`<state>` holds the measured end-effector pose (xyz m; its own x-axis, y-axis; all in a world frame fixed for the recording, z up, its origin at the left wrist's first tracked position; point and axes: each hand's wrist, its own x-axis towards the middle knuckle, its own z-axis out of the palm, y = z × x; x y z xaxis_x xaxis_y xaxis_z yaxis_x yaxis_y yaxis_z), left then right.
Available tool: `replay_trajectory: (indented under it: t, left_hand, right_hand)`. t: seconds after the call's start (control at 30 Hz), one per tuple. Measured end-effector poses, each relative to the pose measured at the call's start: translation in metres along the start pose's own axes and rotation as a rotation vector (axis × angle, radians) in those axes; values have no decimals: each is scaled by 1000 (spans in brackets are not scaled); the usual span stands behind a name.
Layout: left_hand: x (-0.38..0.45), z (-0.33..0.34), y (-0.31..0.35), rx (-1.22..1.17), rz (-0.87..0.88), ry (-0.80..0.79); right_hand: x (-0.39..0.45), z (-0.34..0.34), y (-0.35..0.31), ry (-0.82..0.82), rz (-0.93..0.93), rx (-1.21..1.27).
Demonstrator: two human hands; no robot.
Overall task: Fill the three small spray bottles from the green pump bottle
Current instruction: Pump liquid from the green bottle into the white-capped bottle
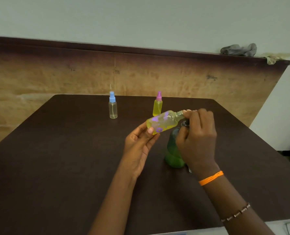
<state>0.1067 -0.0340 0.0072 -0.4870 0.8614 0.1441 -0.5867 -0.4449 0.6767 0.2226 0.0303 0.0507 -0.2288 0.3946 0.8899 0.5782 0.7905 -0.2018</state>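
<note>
- Left hand (139,143): palm up, thumb and fingers wrapped round the base of a small clear plastic spray bottle printed with purple flowers (163,122). Bottle is tilted nearly on its side, neck pointing right and slightly up, held above the table. Holds yellow-green liquid; its neck is uncapped.
- Right hand (197,138): fingers curled, fingertips at the neck of the flowered bottle; the hand also sits over the dark pump head of the translucent green plastic pump bottle (174,150). Whether it pinches the bottle neck, the pump or something else cannot be told; the grip is blurred.
- Green pump bottle: upright on the dark brown table (56,158), right of centre, directly under the right hand, mostly hidden by it.
- Small slim bottle with pink spray cap (157,106): upright, far side of the table, just behind the flowered bottle; filled with yellow liquid.
- Small clear bottle with blue spray cap (113,106): upright, far side of the table, well left of the pink-capped one; looks clear, dip tube visible.
- Right wrist: orange thread band (211,178); beaded bracelet (236,213) further up the forearm.
- Background: plywood panel (39,78) behind the table; crumpled grey cloth (239,50) on its top edge, at right.
</note>
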Motion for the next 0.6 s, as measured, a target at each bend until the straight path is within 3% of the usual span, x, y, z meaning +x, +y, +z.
replay_trajectory:
  t: [0.07, 0.3, 0.5, 0.6]
  left_hand:
    - [1, -1, 0, -10, 8, 13]
    - [-1, 1, 1, 20, 10, -2]
    - [1, -2, 0, 11, 5, 15]
    - [0, -1, 1, -2, -3, 36]
  right_hand:
    - [-8, 8, 4, 64, -32, 12]
    - [23, -7, 2, -106, -43, -21]
    - [-9, 11, 7, 107, -52, 44]
    - [2, 9, 4, 41, -59, 19]
